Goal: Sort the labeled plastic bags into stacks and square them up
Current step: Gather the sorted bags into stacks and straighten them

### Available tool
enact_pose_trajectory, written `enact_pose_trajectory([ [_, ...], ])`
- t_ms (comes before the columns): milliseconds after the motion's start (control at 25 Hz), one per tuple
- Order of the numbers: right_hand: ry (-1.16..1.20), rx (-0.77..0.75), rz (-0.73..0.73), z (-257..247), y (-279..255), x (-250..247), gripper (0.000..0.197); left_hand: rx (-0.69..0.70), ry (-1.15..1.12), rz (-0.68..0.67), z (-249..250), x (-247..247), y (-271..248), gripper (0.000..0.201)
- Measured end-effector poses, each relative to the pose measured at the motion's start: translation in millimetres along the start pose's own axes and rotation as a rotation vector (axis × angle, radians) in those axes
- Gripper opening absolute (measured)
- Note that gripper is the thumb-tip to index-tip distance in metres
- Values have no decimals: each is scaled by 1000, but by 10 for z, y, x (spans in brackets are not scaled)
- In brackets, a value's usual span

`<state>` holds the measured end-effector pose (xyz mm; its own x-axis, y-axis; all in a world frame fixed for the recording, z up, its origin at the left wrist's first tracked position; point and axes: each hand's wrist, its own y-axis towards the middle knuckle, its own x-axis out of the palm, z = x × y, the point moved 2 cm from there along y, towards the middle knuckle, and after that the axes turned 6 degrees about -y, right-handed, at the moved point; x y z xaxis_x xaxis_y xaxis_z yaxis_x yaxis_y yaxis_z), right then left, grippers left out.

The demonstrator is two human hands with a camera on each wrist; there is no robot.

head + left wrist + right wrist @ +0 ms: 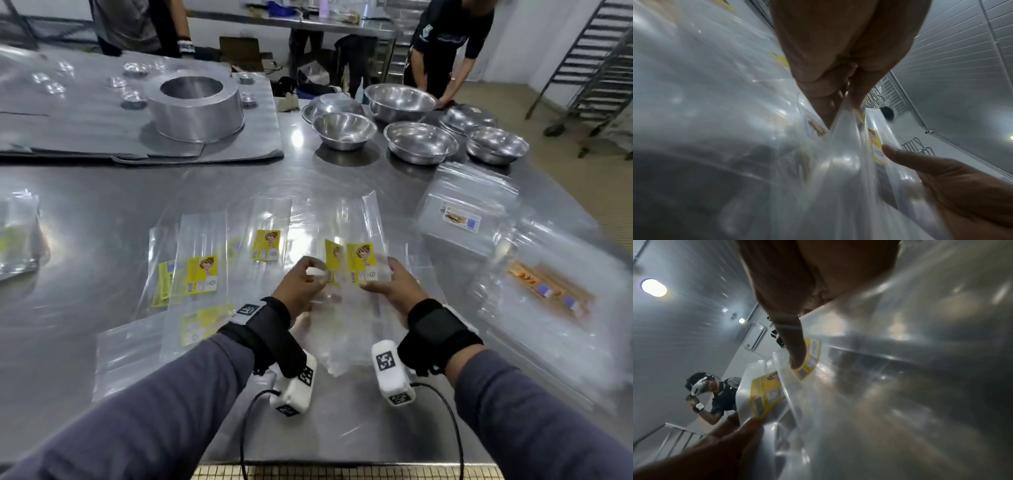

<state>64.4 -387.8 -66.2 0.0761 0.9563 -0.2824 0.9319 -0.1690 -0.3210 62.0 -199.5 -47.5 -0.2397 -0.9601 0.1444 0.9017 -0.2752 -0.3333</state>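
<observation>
Clear plastic bags with yellow labels lie across the steel table (102, 192). Both hands hold up a small bunch of them (356, 260) above the table's middle. My left hand (303, 281) pinches the bunch's left edge between thumb and fingers; the left wrist view shows that pinch (840, 104) on the clear film. My right hand (387, 279) grips the right edge, thumb (797, 360) pressed on a yellow label. More yellow-labelled bags (195, 270) lie loose to the left, one (267, 245) further back.
A stack of bags with white and orange labels (462, 219) sits at the right, another blurred pile (548, 291) nearer the edge. Steel bowls (342, 130) stand behind, a round pan (195, 106) on grey sheets at back left. Two people stand beyond the table.
</observation>
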Motion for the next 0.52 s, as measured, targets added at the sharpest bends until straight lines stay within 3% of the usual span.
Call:
enact_pose_trajectory([
  [80,128,11,-95,-99,4,105,63,5,-66,-41,81,-62,-79,15],
  [240,292,132,-155,-273,2,266,23,23,-158,6,202,-314,-154,16],
  [400,384,135,-228,-439,-22,436,17,37,-186,81,238,-619,-260,16],
  [520,418,152,-329,-523,-25,568,31,71,-201,92,262,-802,-322,16],
])
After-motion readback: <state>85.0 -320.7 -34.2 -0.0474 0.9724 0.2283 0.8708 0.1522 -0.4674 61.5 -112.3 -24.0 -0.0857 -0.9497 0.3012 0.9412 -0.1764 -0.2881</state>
